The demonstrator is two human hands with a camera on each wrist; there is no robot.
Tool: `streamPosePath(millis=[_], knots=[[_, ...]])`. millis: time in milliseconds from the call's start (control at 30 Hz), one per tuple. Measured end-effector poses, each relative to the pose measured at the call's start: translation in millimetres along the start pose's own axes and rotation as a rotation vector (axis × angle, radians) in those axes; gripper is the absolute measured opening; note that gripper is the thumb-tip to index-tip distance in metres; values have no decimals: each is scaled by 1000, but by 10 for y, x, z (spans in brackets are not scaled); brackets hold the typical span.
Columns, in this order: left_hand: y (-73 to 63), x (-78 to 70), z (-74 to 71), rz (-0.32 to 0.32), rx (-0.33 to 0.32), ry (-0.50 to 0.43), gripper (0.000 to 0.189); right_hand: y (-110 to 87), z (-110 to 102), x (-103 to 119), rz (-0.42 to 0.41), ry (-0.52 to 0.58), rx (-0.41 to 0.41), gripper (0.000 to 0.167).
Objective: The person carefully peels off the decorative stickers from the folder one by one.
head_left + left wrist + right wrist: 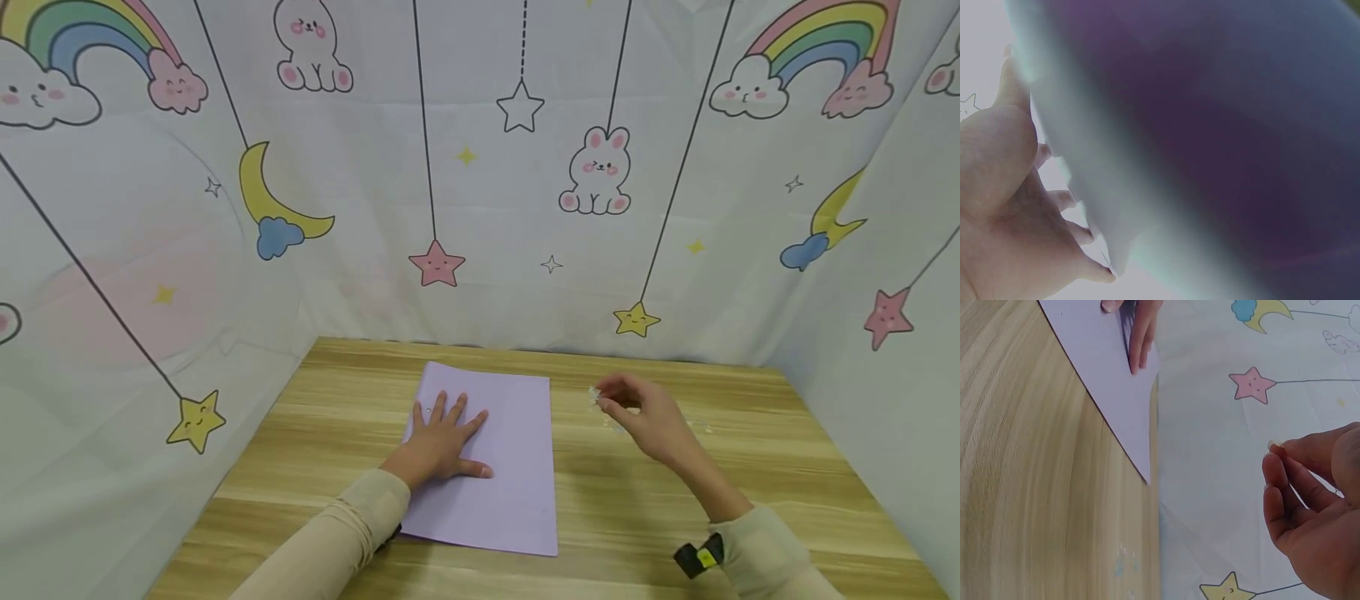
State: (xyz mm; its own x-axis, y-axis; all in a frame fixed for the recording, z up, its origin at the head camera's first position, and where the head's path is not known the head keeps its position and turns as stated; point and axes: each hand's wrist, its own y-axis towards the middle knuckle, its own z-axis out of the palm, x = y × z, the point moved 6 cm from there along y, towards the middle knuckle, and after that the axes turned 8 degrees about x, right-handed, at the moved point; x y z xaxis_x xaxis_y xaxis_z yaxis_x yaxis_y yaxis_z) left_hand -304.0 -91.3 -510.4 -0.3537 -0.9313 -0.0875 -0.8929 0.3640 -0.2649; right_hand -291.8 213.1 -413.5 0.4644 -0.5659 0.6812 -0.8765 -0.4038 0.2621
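A flat lilac folder-like sheet lies on the wooden table, its far left corner slightly raised. My left hand rests on its left part with fingers spread. In the left wrist view the blurred sheet fills most of the picture, beside the palm. To the right of the sheet, above the table, my right hand pinches a small translucent piece between thumb and fingers. The right wrist view shows only the tip of that piece; its exact kind cannot be told.
Several small clear bits lie on the wooden table under and beside my right hand, too small to make out. A white printed cloth hangs behind the table and along both sides.
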Motion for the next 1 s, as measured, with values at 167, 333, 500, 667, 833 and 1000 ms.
streamPosePath(millis=[167, 333, 500, 667, 833, 1000], knots=[[6, -9, 3, 4, 3, -4, 102, -49, -66, -118, 33, -8, -8, 16], [1, -10, -1, 0, 13, 0, 102, -113, -132, -311, 92, -48, -18, 17], [-16, -17, -31, -4, 14, 2, 102, -172, -181, -470, 120, -82, -26, 15], [-16, -10, -37, -3, 10, 2, 101, -229, -204, -577, 141, -78, -29, 10], [-6, -3, -20, -4, 9, 3, 102, -275, -215, -640, 150, -81, -15, 6], [0, 5, 4, -6, 11, 9, 103, -324, -185, -720, 168, -105, 33, 3]])
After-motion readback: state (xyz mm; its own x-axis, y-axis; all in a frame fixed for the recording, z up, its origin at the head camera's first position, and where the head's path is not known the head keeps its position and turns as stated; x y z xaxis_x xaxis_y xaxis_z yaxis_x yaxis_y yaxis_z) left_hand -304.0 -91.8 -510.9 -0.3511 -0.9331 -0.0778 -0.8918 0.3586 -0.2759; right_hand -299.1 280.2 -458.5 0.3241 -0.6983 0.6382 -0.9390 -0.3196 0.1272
